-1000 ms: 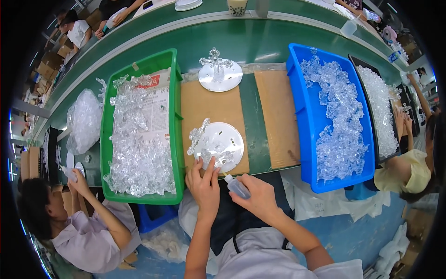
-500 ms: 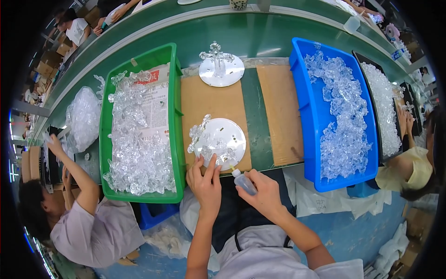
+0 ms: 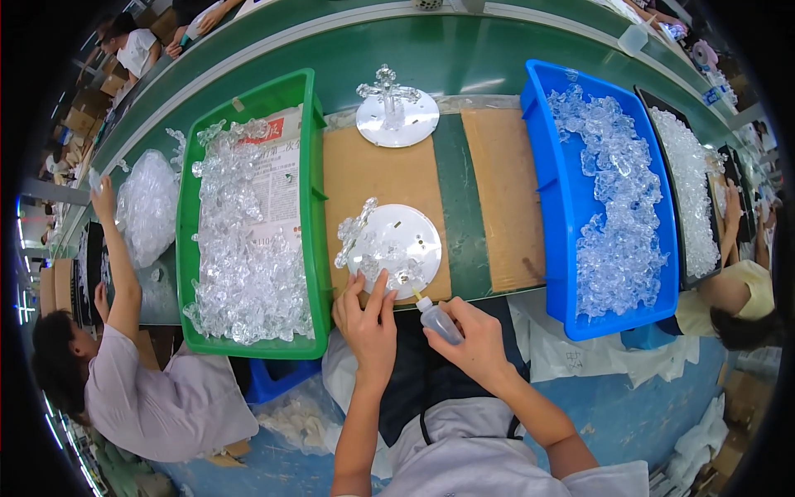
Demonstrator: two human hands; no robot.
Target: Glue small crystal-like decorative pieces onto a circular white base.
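Observation:
A round white disc (image 3: 414, 228) lies on the brown cardboard in front of me, carrying clear plastic pieces (image 3: 383, 262). At its near left edge my left hand (image 3: 366, 330) has its fingertips on one of these clear pieces, fingers bent around it; the exact grip is partly hidden. My right hand (image 3: 480, 344) is closed around a small translucent squeeze bottle (image 3: 441, 323), tilted so that its thin yellowish nozzle points at the disc's near edge, close to the left fingertips. A clear branched assembly (image 3: 354, 234) sits on the disc's left edge.
Beyond stands another clear cross-shaped assembly (image 3: 387, 95) on a white disc. A green bin (image 3: 319, 248) is at the left, a blue bin (image 3: 559, 273) at the right, both holding clear pieces. Co-workers (image 3: 157, 389) sit on either side. A second cardboard sheet (image 3: 501, 199) lies right of centre.
The view has shifted slightly. My hands and the bottle keep nearly the same place at the disc. The left co-worker's raised arm has moved up and away.

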